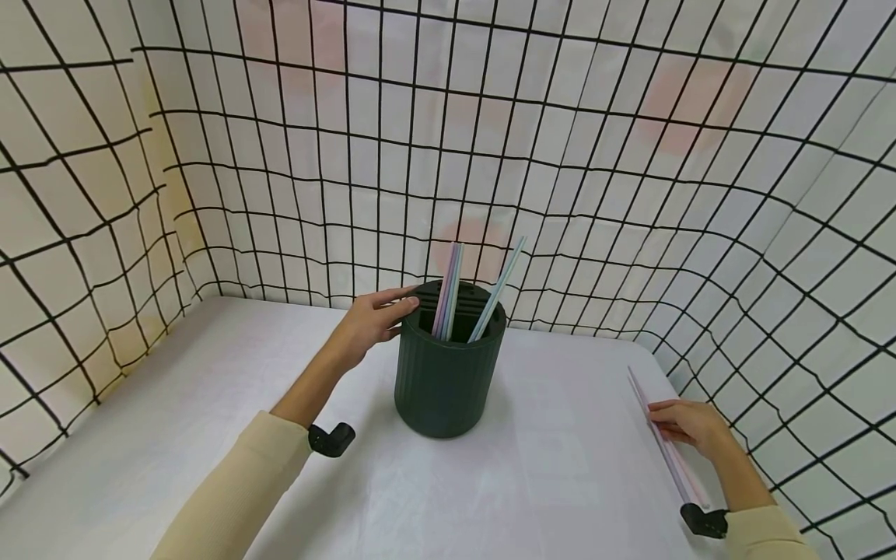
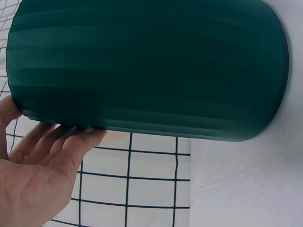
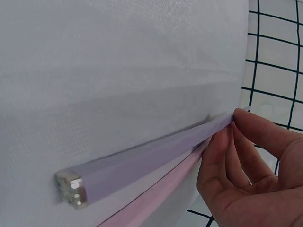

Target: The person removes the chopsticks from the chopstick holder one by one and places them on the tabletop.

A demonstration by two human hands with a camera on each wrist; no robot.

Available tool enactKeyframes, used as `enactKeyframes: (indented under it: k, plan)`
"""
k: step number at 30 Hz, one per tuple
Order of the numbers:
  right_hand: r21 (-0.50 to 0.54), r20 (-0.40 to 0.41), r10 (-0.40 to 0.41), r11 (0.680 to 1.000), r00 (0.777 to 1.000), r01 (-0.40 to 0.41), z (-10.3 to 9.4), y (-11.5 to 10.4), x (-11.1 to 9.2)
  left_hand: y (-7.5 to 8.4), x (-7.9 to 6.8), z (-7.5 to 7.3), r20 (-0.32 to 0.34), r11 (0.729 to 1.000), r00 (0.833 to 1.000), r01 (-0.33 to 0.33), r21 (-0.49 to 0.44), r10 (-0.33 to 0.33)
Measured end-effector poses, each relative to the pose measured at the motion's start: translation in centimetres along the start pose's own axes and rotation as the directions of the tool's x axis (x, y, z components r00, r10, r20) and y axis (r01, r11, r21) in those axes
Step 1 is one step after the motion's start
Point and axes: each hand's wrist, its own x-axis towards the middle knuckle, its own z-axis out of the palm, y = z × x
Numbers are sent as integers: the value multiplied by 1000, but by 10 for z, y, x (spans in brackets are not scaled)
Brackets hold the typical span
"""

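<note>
Near the table's middle stands a dark green ribbed utensil holder (image 1: 448, 381), upright, with slots in the back part of its top. Several pastel chopsticks (image 1: 449, 292) lean in its front opening, and pale blue ones (image 1: 498, 288) lean to the right. My left hand (image 1: 367, 323) rests on the holder's left side at the rim, fingers fairly straight; its fingertips touch the ribbed wall in the left wrist view. At the table's right side, my right hand (image 1: 689, 426) pinches a purple chopstick (image 3: 142, 161) with a silver end cap and a pink chopstick (image 3: 161, 191) beside it.
Black wire mesh (image 1: 420, 132) rises behind the table and along both sides, with white cloth beyond it. The white table (image 1: 546, 459) ends close to the right hand. Black wrist cameras (image 1: 332, 440) sit on both wrists.
</note>
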Motion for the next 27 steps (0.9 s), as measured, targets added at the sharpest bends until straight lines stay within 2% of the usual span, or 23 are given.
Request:
enactKeyframes:
  k: [15,27]
  plan:
    - [45,-3,8,999,1000,-8,0,0,-1,-1,0,0,-3,1000,1000,2,-1,-2]
    - [33,-25,-11,999,1000,12,-2,-3,-6,-1,0,0,-3,1000,1000,-3,-5,3]
